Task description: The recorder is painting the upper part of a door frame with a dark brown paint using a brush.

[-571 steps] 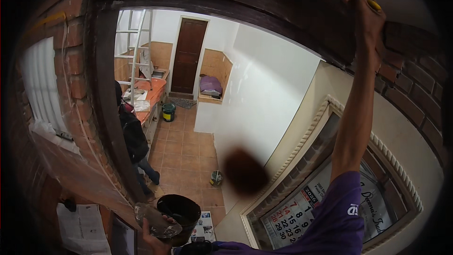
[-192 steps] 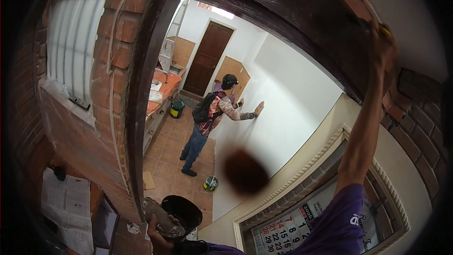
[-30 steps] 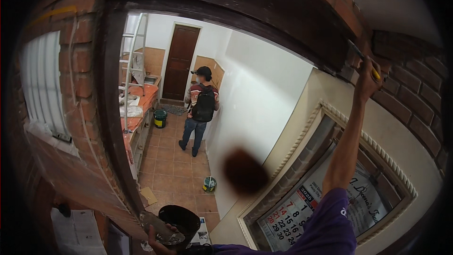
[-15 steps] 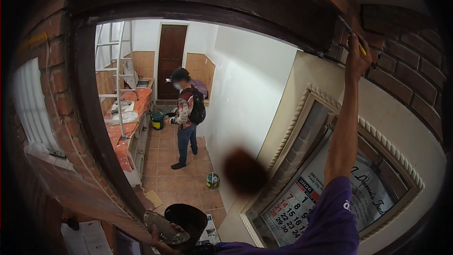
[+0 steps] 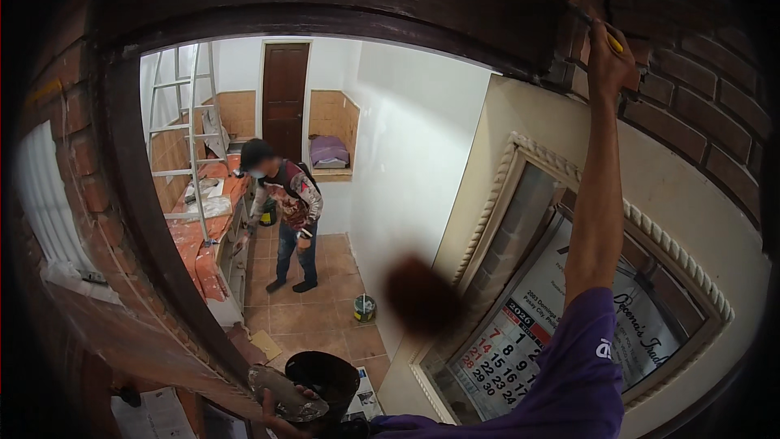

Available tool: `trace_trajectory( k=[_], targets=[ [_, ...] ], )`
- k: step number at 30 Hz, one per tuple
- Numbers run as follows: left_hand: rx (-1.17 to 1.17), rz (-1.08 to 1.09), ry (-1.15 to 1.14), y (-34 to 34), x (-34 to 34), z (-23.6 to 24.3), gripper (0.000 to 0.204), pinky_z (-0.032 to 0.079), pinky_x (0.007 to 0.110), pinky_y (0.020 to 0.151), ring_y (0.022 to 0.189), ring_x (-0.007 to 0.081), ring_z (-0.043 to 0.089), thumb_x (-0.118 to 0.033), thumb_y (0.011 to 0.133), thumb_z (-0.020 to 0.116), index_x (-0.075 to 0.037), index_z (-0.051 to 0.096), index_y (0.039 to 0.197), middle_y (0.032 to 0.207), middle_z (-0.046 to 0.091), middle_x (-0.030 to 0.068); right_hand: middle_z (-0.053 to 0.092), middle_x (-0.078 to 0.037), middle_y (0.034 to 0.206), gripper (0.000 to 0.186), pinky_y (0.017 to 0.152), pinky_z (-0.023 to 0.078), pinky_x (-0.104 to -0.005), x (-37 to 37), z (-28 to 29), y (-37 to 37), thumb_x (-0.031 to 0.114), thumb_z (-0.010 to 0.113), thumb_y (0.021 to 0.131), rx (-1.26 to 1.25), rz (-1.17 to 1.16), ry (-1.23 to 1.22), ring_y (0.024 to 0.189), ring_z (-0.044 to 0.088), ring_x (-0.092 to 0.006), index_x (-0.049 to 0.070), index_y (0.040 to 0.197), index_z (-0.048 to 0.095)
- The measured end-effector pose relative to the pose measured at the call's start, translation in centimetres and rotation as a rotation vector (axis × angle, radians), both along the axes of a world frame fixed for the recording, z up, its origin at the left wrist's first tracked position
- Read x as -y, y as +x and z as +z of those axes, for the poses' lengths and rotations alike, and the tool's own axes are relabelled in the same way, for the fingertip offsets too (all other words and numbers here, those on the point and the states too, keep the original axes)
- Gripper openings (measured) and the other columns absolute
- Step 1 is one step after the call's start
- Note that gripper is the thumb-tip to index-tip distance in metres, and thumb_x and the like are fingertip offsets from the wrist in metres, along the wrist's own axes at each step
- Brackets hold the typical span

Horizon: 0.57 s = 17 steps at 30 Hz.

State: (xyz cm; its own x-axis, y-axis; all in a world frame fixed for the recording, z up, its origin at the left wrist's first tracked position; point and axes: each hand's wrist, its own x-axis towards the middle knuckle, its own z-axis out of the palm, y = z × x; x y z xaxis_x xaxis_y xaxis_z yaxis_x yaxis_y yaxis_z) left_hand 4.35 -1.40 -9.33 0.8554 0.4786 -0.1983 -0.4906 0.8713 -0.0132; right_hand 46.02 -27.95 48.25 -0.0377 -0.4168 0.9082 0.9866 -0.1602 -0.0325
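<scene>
My right hand (image 5: 611, 61) is raised to the upper right, closed around a slim tool with a yellow handle (image 5: 615, 44). The tool's far end meets the dark wooden beam (image 5: 341, 32) near its joint with the brickwork; its tip is hard to make out. Low in the view, my left hand (image 5: 280, 424) grips a greyish, smeared oblong piece (image 5: 280, 394), fingertips curled over its edge. Close beside that piece is a dark open bucket (image 5: 335, 374); whether my left hand also supports it, I cannot tell.
Through the opening, another person (image 5: 286, 203) stands by an orange-covered counter (image 5: 195, 248) and an aluminium ladder (image 5: 195, 138). A paint bucket (image 5: 364, 307) sits on the tiled floor. At right hangs a rope-edged frame (image 5: 487, 187) with a calendar (image 5: 508, 349). A blurred brown shape (image 5: 422, 297) blocks part of the view.
My right hand has shifted slightly up, its tool now more hidden behind the fingers. The other person has turned and leaned left toward the counter. My left hand keeps its hold.
</scene>
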Motion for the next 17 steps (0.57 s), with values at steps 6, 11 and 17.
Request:
trace_trajectory(
  k=[6,11,17],
  targets=[
    [-0.137,0.095,0.147,0.5,0.8,0.2,0.061,0.048,0.047,0.087,0.091,0.0341,0.058,-0.05,0.086,0.062,0.007,0.054,0.107,0.097,0.059,0.0186,0.069,-0.002,0.077,0.029,0.068,0.048,-0.0233,0.6,1.2,0.4,0.028,0.072,0.084,-0.049,-0.082,-0.038,0.072,0.059,-0.0057,0.001,0.095,0.074],
    [-0.18,0.13,0.202,0.7,1.2,0.4,0.061,0.048,0.047,0.088,0.094,0.033,0.058,-0.049,0.086,0.064,0.006,0.054,0.109,0.099,0.06,0.0187,0.07,-0.004,0.077,0.029,0.07,0.05,-0.0243,-1.0,1.5,-0.4,0.027,0.071,0.084,-0.054,-0.115,-0.096,0.073,0.061,-0.0073,0.0,0.096,0.073],
    [-0.348,0.192,0.119,0.3,1.7,-0.5,0.056,0.051,0.048,0.087,0.089,0.0287,0.062,-0.059,0.084,0.062,-0.008,0.059,0.107,0.095,0.062,0.0166,0.074,-0.012,0.089,0.036,0.077,0.052,-0.0277,-4.7,1.4,-4.5,0.033,0.071,0.082,-0.076,-0.137,-0.148,0.082,0.068,-0.013,0.003,0.101,0.074]
  ],
)
